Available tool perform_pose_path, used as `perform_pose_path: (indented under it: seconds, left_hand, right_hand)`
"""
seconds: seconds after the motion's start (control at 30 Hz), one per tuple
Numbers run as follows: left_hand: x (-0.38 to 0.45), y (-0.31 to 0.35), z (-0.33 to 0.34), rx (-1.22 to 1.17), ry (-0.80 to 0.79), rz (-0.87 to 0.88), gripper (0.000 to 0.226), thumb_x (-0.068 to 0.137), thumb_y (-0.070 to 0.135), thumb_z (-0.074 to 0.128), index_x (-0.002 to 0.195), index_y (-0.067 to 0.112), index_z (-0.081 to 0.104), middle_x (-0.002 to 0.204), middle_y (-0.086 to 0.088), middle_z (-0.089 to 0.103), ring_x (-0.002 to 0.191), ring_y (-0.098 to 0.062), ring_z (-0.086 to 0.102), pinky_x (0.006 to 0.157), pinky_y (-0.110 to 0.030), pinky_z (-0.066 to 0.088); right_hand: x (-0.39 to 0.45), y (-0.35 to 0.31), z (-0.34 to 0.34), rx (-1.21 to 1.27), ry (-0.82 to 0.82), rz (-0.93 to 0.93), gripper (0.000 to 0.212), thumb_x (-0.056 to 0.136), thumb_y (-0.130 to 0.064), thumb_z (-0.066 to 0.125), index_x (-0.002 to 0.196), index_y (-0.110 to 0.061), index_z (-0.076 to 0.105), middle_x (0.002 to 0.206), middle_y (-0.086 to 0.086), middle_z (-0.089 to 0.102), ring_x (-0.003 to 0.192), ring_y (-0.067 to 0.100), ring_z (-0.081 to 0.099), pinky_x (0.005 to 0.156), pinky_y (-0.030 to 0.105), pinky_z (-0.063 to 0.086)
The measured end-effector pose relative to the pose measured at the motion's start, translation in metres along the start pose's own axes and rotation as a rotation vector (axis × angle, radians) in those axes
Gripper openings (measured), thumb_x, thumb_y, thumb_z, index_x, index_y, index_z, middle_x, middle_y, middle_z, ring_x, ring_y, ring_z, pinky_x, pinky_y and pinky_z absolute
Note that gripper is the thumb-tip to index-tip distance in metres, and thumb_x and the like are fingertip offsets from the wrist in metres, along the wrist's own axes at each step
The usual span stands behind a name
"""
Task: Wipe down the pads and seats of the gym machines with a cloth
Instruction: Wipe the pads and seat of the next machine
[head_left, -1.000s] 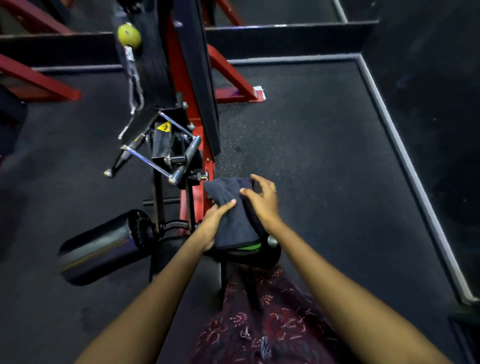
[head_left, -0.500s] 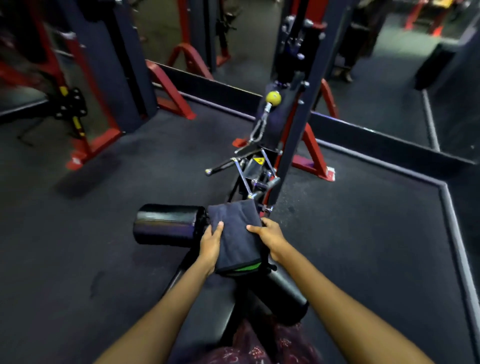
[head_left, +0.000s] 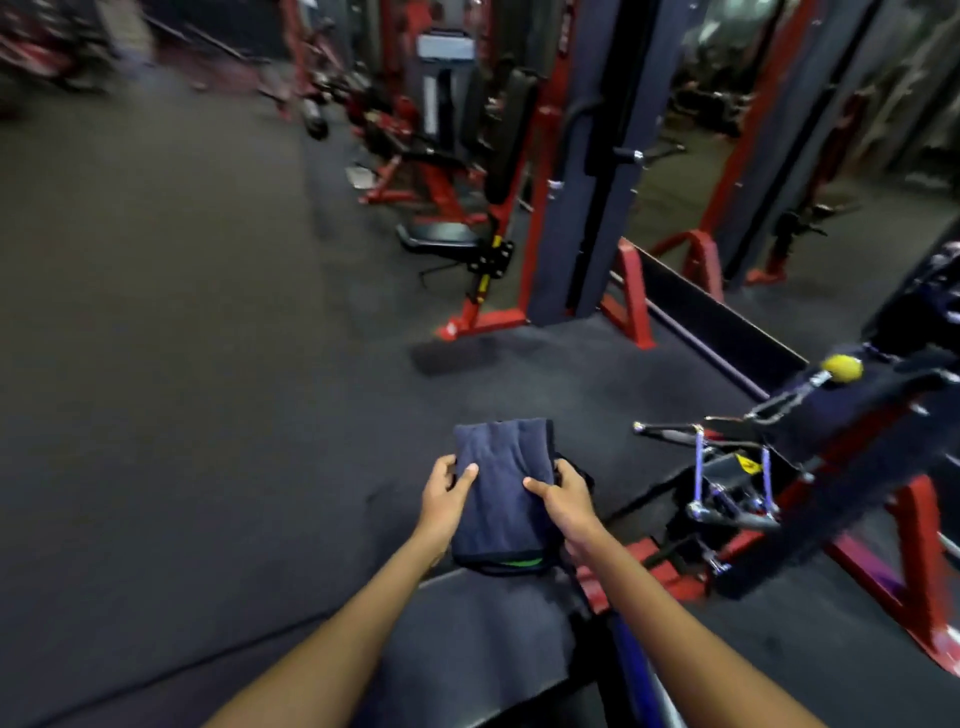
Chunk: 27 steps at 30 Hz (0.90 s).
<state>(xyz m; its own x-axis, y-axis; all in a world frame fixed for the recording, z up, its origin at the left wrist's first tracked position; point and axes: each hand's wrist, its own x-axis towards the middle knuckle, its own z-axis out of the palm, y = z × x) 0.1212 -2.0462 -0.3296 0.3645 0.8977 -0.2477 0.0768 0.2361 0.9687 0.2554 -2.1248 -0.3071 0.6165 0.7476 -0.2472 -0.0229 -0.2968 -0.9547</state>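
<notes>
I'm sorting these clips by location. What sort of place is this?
Most likely a commercial gym. Red-framed weight machines stand in rows on dark rubber flooring, and a cable row handle hangs at the right. Both hands hold a folded dark cloth.

A folded dark navy terry cloth with a thin green edge showing at its near end is held flat above the dark gym floor, gripped on both sides, long axis pointing away; a black padded seat lies just below its near end
</notes>
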Motion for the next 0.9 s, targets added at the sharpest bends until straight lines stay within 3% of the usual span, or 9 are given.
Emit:
perform_pose_path:
  seconds: [0.17, 0.3, 0.43, 0.5, 0.57, 0.63, 0.7, 0.8, 0.9]
  left_hand:
    - [-0.069, -0.004, -0.056, 0.052, 0.162, 0.027, 0.017, 0.090, 0.024, 0.065, 0.098, 0.013, 0.056, 0.100, -0.004, 0.067, 0.097, -0.021, 0.063, 0.085, -0.039, 0.051]
    - [-0.145, -0.027, -0.106, 0.038, 0.340, 0.024, 0.021, 0.090, 0.021, 0.065, 0.099, 0.007, 0.053, 0.103, -0.011, 0.066, 0.097, -0.025, 0.063, 0.087, -0.046, 0.052]
    - [-0.240, -0.056, -0.173, 0.005, 0.553, -0.014, 0.008, 0.093, 0.018, 0.060, 0.094, 0.015, 0.053, 0.102, -0.003, 0.065, 0.100, -0.021, 0.062, 0.086, -0.037, 0.052]
    - [-0.287, -0.066, -0.206, 0.005, 0.681, -0.018, 0.008, 0.093, 0.014, 0.060, 0.090, 0.020, 0.053, 0.097, 0.002, 0.064, 0.098, -0.019, 0.059, 0.078, -0.027, 0.048]
    - [-0.340, -0.072, -0.242, -0.061, 0.821, -0.029, 0.010, 0.093, 0.011, 0.059, 0.100, 0.018, 0.055, 0.107, 0.004, 0.063, 0.105, -0.018, 0.056, 0.079, -0.025, 0.046]
    - [-0.396, -0.076, -0.280, -0.142, 0.953, -0.053, 0.026, 0.093, 0.009, 0.058, 0.116, 0.018, 0.049, 0.119, 0.008, 0.054, 0.108, -0.015, 0.053, 0.082, -0.024, 0.044]
    - [-0.437, -0.080, -0.312, -0.208, 1.021, -0.069, 0.022, 0.091, 0.004, 0.057, 0.109, 0.016, 0.054, 0.117, 0.002, 0.060, 0.094, -0.011, 0.057, 0.071, -0.019, 0.046]
    - [-0.502, -0.093, -0.357, -0.276, 1.147, -0.051, 0.024, 0.089, -0.002, 0.055, 0.109, 0.011, 0.058, 0.101, -0.003, 0.065, 0.080, -0.007, 0.059, 0.055, -0.010, 0.046]
    - [-0.557, -0.113, -0.398, -0.299, 1.281, -0.047, 0.025, 0.087, -0.006, 0.054, 0.108, 0.010, 0.056, 0.093, 0.001, 0.063, 0.080, -0.007, 0.056, 0.056, -0.009, 0.045]
  right_hand:
    - [-0.055, 0.000, 0.036, 0.007, -0.203, -0.030, 0.026, 0.086, -0.005, 0.064, 0.111, -0.010, 0.058, 0.111, 0.002, 0.066, 0.102, 0.015, 0.061, 0.092, 0.033, 0.050]
    - [-0.115, 0.014, 0.072, -0.043, -0.365, -0.030, 0.012, 0.086, -0.004, 0.063, 0.098, -0.007, 0.059, 0.098, 0.002, 0.068, 0.094, 0.017, 0.064, 0.073, 0.024, 0.051]
    - [-0.191, 0.026, 0.136, -0.125, -0.596, -0.015, 0.014, 0.085, 0.000, 0.064, 0.089, -0.005, 0.051, 0.087, -0.003, 0.062, 0.085, 0.015, 0.059, 0.080, 0.029, 0.048]
    - [-0.225, 0.039, 0.172, -0.174, -0.725, -0.007, 0.017, 0.082, 0.002, 0.067, 0.093, 0.005, 0.053, 0.094, 0.009, 0.066, 0.082, 0.016, 0.056, 0.082, 0.035, 0.049]
    - [-0.274, 0.045, 0.213, -0.202, -0.894, -0.024, 0.022, 0.080, 0.003, 0.068, 0.097, 0.010, 0.057, 0.099, 0.020, 0.068, 0.082, 0.020, 0.059, 0.079, 0.040, 0.051]
    - [-0.329, 0.049, 0.253, -0.224, -1.028, -0.044, 0.015, 0.079, 0.004, 0.068, 0.091, 0.004, 0.059, 0.087, 0.013, 0.068, 0.081, 0.021, 0.059, 0.074, 0.037, 0.051]
    - [-0.372, 0.050, 0.282, -0.245, -1.123, -0.072, 0.015, 0.079, 0.003, 0.068, 0.085, -0.006, 0.058, 0.081, 0.005, 0.065, 0.080, 0.020, 0.059, 0.072, 0.032, 0.051]
    - [-0.439, 0.058, 0.331, -0.312, -1.280, -0.155, 0.016, 0.076, -0.001, 0.071, 0.079, -0.005, 0.057, 0.083, 0.011, 0.065, 0.080, 0.026, 0.061, 0.073, 0.036, 0.050]
    - [-0.502, 0.065, 0.376, -0.371, -1.400, -0.201, 0.028, 0.077, 0.003, 0.070, 0.068, -0.010, 0.047, 0.068, 0.000, 0.055, 0.064, 0.011, 0.050, 0.056, 0.019, 0.041]
